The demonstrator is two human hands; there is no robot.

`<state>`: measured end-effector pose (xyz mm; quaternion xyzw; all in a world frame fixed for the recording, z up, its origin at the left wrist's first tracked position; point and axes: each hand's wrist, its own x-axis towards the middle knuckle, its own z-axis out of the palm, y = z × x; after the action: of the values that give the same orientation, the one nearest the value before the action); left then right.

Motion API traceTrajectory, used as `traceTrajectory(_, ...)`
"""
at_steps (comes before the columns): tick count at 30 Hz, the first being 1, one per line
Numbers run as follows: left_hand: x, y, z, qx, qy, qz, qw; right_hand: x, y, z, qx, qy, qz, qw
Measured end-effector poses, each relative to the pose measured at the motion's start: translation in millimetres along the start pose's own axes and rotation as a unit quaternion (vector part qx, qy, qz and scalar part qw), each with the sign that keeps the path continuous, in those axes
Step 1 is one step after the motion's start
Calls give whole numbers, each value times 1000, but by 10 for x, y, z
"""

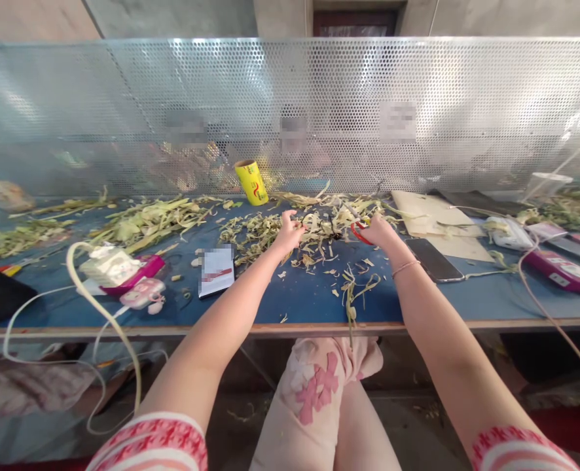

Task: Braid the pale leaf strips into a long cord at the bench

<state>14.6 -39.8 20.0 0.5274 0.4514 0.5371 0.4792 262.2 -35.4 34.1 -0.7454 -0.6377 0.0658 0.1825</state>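
Observation:
My right hand (379,231) is closed around a pair of scissors (361,234) with red handles, its blades reaching up and left over the plant pieces. To the left, my left hand (290,234) has its fingers drawn together at the edge of the same heap; what they pinch is too small to make out. Under and between both hands lie dried, pale green plant strips (251,237), with a few dark bits among them. A looser tuft of strips (351,294) hangs over the table's front edge, below my right hand.
A perforated metal screen (349,85) closes off the back of the blue table (294,301). Before it stands a yellow tube (252,183). A black phone (435,260) and brown paper (432,216) lie right; a lit screen (216,271), magenta box (137,275) and white cable (133,353) left.

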Motion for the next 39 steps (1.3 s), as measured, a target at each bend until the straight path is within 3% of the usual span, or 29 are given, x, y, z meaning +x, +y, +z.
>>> traceTrajectory(5,82,-34,-8,-8,-17,-22,1000,-50,-44,-54,70,58,24,996)
traceTrajectory(12,117,-69,-1,-60,21,0,998,-213,-144,94,65,59,-192,977)
traceTrajectory(17,98,16,-13,-158,36,5,987,-284,-208,168,55,54,-261,962)
traceTrajectory(25,94,52,-27,-239,26,10,971,-330,-280,177,50,52,-280,957)
traceTrajectory(39,95,46,-4,-241,21,5,970,-348,-283,160,39,49,-295,954)
